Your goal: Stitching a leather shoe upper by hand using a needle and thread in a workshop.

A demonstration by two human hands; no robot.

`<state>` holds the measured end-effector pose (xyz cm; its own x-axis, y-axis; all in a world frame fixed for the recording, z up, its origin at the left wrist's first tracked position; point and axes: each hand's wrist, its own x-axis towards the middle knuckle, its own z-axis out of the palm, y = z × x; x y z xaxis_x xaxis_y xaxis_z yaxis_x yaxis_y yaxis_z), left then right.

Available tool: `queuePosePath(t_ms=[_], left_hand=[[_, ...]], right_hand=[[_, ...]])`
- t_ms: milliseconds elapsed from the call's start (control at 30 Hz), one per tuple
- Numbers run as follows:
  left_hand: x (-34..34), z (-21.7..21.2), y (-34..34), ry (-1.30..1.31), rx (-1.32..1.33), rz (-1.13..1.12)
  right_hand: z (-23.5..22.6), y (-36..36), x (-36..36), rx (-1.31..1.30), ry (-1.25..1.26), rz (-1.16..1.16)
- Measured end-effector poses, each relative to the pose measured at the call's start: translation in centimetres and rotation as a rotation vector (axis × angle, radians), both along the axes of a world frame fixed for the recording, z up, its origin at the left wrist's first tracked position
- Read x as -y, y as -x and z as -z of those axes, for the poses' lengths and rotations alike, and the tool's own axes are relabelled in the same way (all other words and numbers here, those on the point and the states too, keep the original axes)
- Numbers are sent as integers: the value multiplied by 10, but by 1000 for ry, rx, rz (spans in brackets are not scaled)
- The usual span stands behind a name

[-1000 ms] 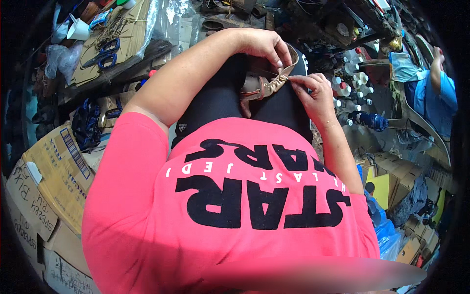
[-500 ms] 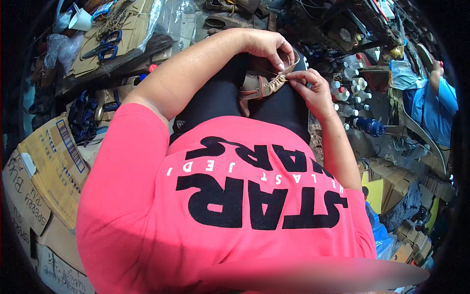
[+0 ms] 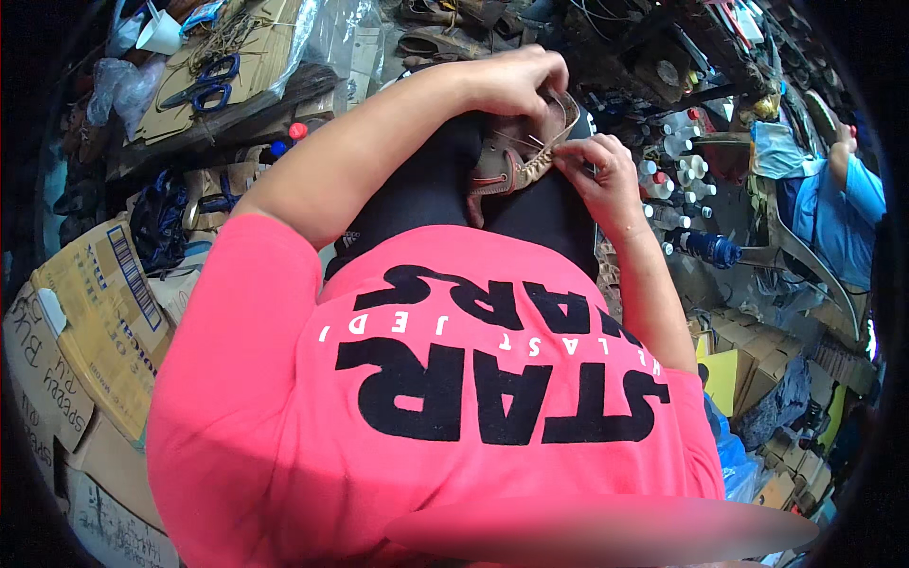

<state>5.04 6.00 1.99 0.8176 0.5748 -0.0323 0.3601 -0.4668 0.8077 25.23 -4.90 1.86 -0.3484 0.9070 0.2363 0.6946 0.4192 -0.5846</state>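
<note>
A brown leather shoe (image 3: 496, 170) with a stitched, puckered pale edge lies across my dark-trousered thighs. A thin pale strand, like thread, shows beside the stitching. My left hand (image 3: 521, 80) is above the far part of the shoe, its fingers bent and drawn together. Whatever those fingers pinch is hidden or too fine to make out. From the right, my right hand (image 3: 604, 180) pinches the shoe's edge between thumb and fingers, by the stitches.
Dark-handled scissors (image 3: 204, 90) lie on cardboard at the far left. Several bottles (image 3: 670, 216) stand right of my knees. Cardboard boxes (image 3: 104, 312) are stacked at the left. Worn shoes (image 3: 440, 43) lie beyond my knees. Another person's blue sleeve (image 3: 864, 189) shows at far right.
My left hand has moved up and away from the stitched edge, toward the far end of the shoe. My right hand stays at the edge. The shoe has tilted slightly.
</note>
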Motion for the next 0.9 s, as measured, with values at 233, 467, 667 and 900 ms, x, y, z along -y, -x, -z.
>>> queuePosePath(t_ms=[233,467,667,900], left_hand=[[44,-8,47,-346,64,-286],[71,-1,42,-498,-75,-277],[71,7,40,-363,42,-377],[65,8,44,-508,-97,-316]], right_hand=[[-8,-1,20,115,64,9],[-11,11,35,275,-15,51],[-8,-1,22,106,169,24],[-14,-3,12,168,201,11]])
